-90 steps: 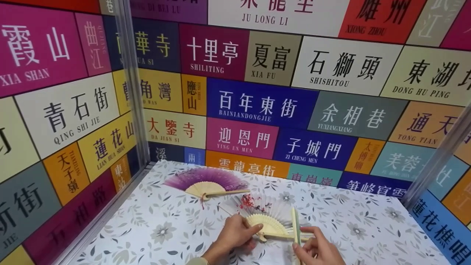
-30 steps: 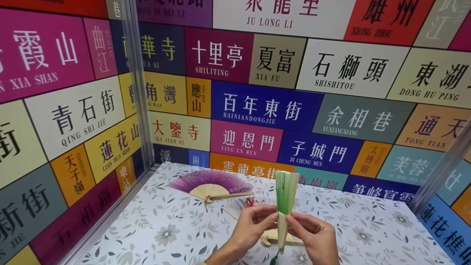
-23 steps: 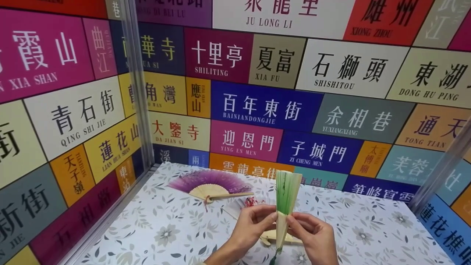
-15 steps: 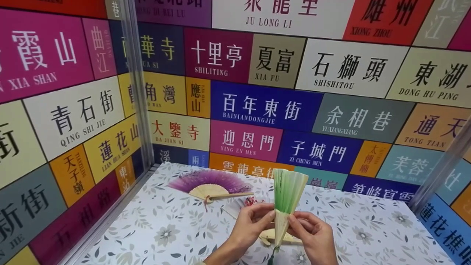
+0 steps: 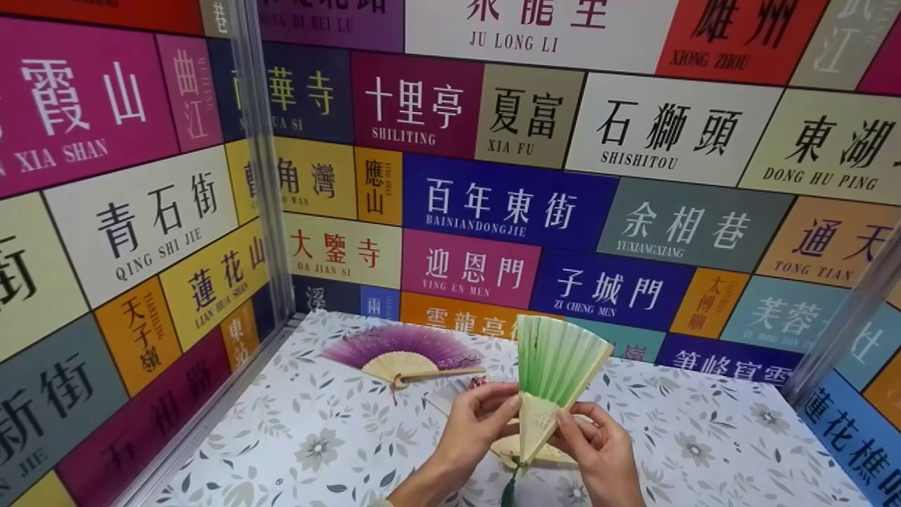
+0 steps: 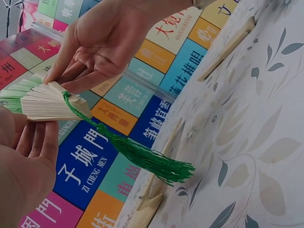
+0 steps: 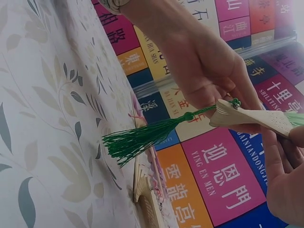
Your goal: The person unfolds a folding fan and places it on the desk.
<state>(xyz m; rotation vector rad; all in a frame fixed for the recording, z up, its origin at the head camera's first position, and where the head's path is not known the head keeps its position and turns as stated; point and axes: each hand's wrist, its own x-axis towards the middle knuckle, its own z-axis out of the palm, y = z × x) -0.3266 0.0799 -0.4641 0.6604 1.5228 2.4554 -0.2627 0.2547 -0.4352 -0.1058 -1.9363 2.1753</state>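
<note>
A green folding fan (image 5: 552, 366) is held upright in front of me, partly spread, with pale bamboo ribs narrowing downward. My left hand (image 5: 466, 433) pinches its left edge between thumb and fingers. On the opposite edge, my right hand (image 5: 600, 445) pinches the ribs the same way. A dark green tassel (image 6: 147, 154) hangs from the fan's pivot end and shows in both wrist views. Behind my hands lies a spread white fan, mostly covered; a bit of its pale leaf (image 5: 450, 398) and its bamboo ribs (image 5: 542, 452) show.
A spread purple fan (image 5: 415, 346) lies at the back left of the table. White cloth with grey flowers and leaves covers the table (image 5: 317, 451). Panels with colourful Chinese lettering (image 5: 503, 197) rise behind it and along the left side.
Three seconds ago, my left hand was at the white fan and my right held the folded green one. Both hands then gripped the green fan upright, and its leaf has fanned out wider to the right.
</note>
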